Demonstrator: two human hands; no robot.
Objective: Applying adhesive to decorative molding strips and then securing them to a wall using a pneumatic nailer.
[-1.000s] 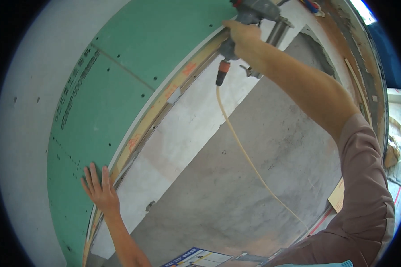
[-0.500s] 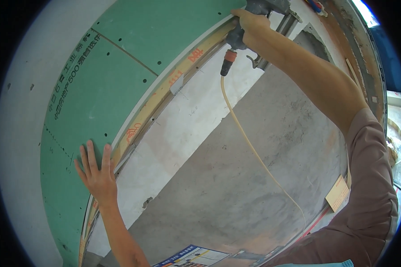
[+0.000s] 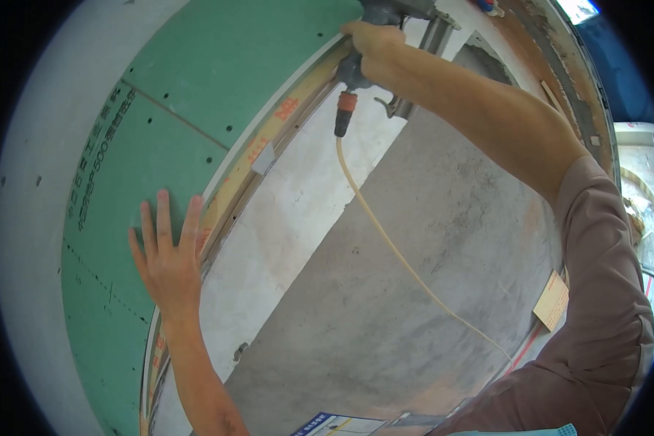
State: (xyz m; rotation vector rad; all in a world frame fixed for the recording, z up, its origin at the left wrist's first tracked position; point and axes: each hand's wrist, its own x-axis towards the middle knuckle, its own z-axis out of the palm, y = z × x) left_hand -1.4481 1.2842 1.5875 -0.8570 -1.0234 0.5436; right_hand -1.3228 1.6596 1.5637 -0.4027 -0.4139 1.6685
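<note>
My left hand (image 3: 171,265), fingers spread, rests against the green plasterboard (image 3: 185,156) near its curved edge. Higher up and to the right, my right hand (image 3: 378,49) is wrapped round the handle of a dark grey pneumatic nail gun (image 3: 351,71). The gun's head runs up to the top rim of the view, and its tip cannot be seen. From the orange-and-black coupling (image 3: 346,109) at the handle's end hangs a pale air hose (image 3: 391,241). Alongside the plasterboard edge runs a curved timber strip (image 3: 241,168) with orange marks.
A white band (image 3: 287,218) borders the grey concrete surface (image 3: 429,218). At the right hangs a small tan card (image 3: 551,300). A blue-and-white printed sheet (image 3: 341,424) shows at the lower edge. Beyond my right arm is a brown board (image 3: 534,54).
The nail gun and my right hand have shifted left and slightly down in the view. My left hand appears higher and a little further right, still on the plasterboard. The whole view has shifted too.
</note>
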